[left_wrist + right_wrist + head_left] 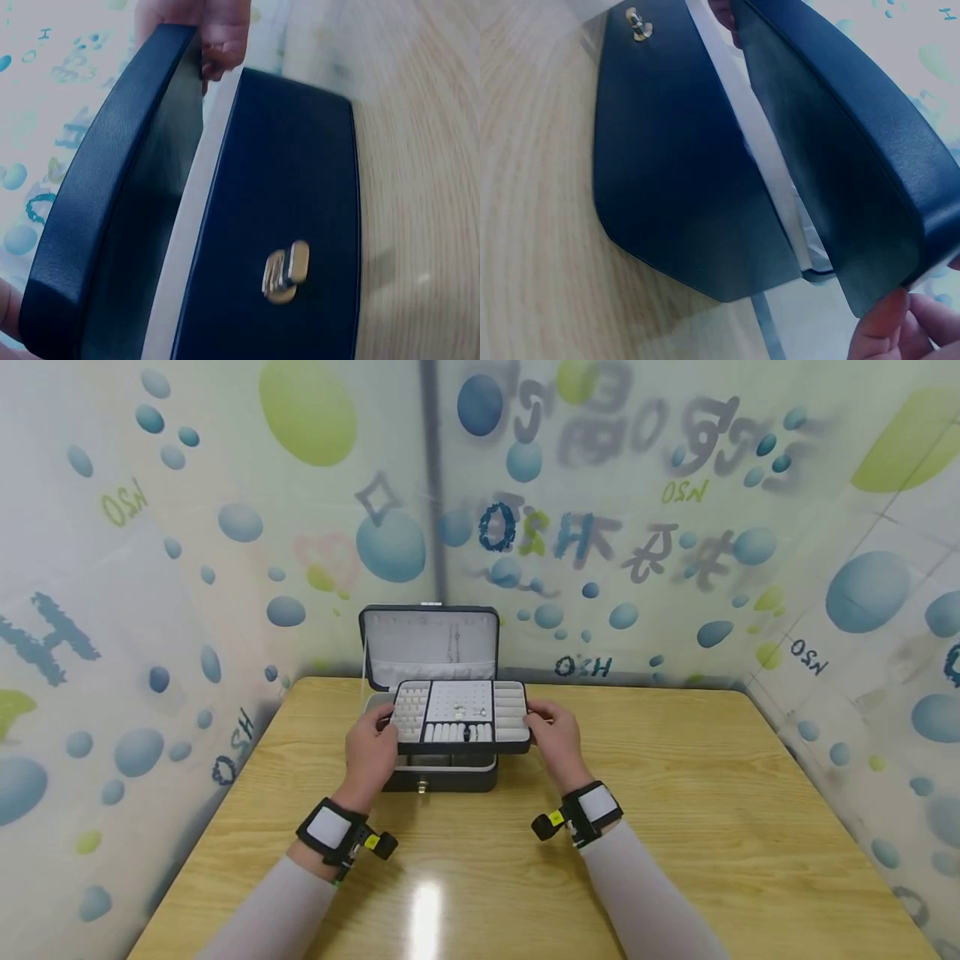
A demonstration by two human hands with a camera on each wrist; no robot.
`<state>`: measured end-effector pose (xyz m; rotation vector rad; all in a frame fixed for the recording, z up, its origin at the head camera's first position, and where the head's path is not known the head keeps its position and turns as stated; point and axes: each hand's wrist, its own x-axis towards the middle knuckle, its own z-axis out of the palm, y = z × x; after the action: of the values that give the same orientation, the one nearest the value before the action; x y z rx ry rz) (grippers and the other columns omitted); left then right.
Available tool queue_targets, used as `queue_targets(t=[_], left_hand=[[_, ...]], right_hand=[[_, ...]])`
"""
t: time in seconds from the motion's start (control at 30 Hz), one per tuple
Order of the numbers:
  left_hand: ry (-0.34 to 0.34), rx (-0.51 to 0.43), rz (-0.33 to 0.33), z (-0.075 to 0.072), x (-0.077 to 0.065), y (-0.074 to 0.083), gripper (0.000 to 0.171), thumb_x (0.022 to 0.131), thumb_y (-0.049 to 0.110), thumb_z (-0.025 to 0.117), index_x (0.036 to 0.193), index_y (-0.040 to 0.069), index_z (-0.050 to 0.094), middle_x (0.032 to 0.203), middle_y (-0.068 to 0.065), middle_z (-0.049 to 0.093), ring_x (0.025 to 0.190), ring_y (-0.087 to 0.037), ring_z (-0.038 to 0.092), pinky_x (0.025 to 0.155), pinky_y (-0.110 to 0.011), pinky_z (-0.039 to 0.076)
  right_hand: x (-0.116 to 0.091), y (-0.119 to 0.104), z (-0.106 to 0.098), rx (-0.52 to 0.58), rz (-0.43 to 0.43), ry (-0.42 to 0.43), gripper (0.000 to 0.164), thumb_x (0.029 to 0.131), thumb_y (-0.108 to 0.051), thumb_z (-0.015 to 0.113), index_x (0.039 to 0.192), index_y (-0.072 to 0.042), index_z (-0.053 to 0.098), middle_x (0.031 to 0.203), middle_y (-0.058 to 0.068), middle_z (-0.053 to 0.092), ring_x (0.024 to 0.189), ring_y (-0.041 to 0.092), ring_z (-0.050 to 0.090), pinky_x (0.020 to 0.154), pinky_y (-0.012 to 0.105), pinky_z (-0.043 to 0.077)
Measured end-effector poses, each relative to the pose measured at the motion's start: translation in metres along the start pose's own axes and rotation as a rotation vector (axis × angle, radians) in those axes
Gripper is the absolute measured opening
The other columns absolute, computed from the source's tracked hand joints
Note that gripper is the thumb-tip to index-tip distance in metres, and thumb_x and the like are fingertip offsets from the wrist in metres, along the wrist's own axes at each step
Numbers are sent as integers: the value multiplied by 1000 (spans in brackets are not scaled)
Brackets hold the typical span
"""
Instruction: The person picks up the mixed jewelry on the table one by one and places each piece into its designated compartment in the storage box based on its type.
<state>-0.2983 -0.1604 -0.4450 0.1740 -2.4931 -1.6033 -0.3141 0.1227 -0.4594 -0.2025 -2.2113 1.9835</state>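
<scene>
A dark jewelry tray with pale lined compartments is held level above an open jewelry box. My left hand grips its left end, and my right hand pinches the right end between thumb and fingers. Small earrings and a dark ring show among the tray's padded sections. In the left wrist view, a gap separates the tray from the box front. The right wrist view shows my right thumb on the tray's lower edge. Most of the box's inside is hidden.
The box lid stands raised at the back, with a thin necklace hanging inside. A gold clasp sits on the box front. Beneath is a wooden table, enclosed by patterned curtains at the back and sides.
</scene>
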Motion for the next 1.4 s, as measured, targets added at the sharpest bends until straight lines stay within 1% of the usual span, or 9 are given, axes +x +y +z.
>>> queue_targets(t=[0.17,0.27,0.33,0.5,0.67,0.8,0.9,1.1,1.4], left_hand=[[51,55,27,-7,6,-5,48,102,8,42,145,-6,59,145,-27,62,131,-40,60,110,-56,51],[96,88,46,-12,10,-8,47,100,7,43,140,-7,63,140,-28,66,130,-41,62,109,-57,51],[113,89,44,-16,11,-9,46,100,6,43,139,-7,64,140,-28,66,132,-41,62,111,-57,50],[120,65,25,-24,11,-11,47,100,6,42,141,-6,63,143,-28,64,135,-42,59,114,-59,47],[102,67,-6,-28,10,-17,48,101,6,42,143,-6,61,146,-26,62,135,-40,58,116,-58,46],[95,70,-24,-32,10,-22,49,102,7,41,146,-4,59,147,-26,62,134,-40,59,116,-58,47],[107,77,-32,-34,10,-24,49,102,7,41,146,-4,59,146,-26,62,133,-40,59,114,-58,48],[110,83,-59,-35,11,-24,49,103,9,40,147,-2,59,147,-25,62,134,-39,59,115,-57,48],[110,74,-64,-35,13,-27,49,102,10,41,146,-2,60,145,-24,63,130,-38,60,112,-57,50]], right_hand=[[-4,3,9,38,2,-15,36,98,-11,67,132,1,71,117,16,65,98,19,60,76,21,59],[-6,4,13,32,5,-55,36,100,-10,67,133,2,70,117,16,66,99,19,60,79,22,60],[-7,5,15,27,7,-83,35,101,-10,67,133,2,70,117,16,66,100,18,60,80,24,60],[-11,6,22,19,3,-128,35,101,-7,67,134,4,69,118,18,66,96,17,60,79,26,59],[-14,7,27,17,-10,-149,38,101,-5,67,138,3,67,123,22,67,95,16,62,83,28,60],[-16,8,29,15,-25,-173,41,100,-4,66,141,4,64,130,25,67,100,18,64,95,43,62],[-16,9,31,4,-35,-194,42,100,-4,66,141,4,64,132,25,67,102,19,64,99,48,60],[-16,12,32,-10,-39,-206,42,99,-6,68,141,2,65,133,21,69,108,22,65,94,36,62],[-14,13,34,-49,-46,-188,44,97,-5,71,140,2,65,135,21,69,116,29,66,93,31,59]])
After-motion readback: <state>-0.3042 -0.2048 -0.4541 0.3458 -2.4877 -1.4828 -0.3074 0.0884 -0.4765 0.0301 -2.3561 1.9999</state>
